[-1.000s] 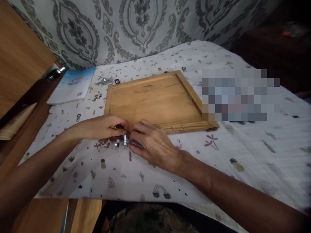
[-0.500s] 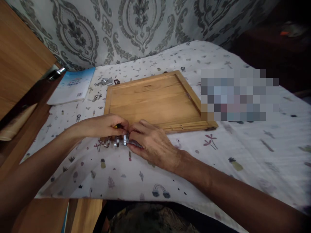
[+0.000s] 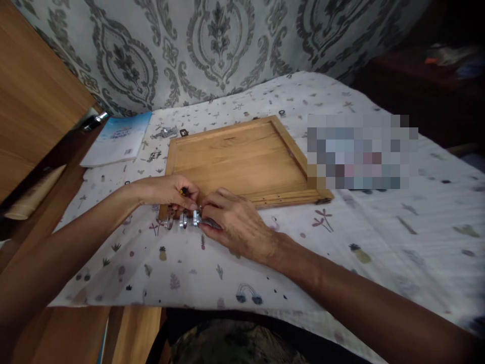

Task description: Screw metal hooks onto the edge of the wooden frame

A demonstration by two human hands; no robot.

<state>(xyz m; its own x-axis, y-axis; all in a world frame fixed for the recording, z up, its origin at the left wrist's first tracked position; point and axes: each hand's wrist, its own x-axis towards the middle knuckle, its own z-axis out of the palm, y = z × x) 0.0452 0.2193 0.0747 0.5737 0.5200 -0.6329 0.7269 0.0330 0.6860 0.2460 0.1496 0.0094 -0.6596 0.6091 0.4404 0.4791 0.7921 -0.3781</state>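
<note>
A framed wooden board (image 3: 235,162) lies flat on the printed cloth. Along its near left edge is a row of shiny metal rings (image 3: 184,220), like those of a ring binder. My left hand (image 3: 170,192) is closed at that edge around what looks like a small screwdriver (image 3: 184,191); only a yellow-and-black bit of its handle shows. Bent over the right end of the ring row, my right hand (image 3: 235,222) grips the metal ring piece with thumb and fingers. The fingertips of both hands nearly meet, and the spot between them is hidden.
Loose metal hardware (image 3: 164,132) and small screw-like bits (image 3: 154,155) lie left of the board. A blue-and-white book (image 3: 119,139) rests at the back left, near a wooden panel (image 3: 38,76). A blurred-out patch (image 3: 359,156) covers something at the right. Patterned curtain fabric (image 3: 220,45) hangs behind.
My left hand has turned slightly, and more of the board's edge and rings shows beneath it. My right hand stays nearly in place. The whole view has shifted a little.
</note>
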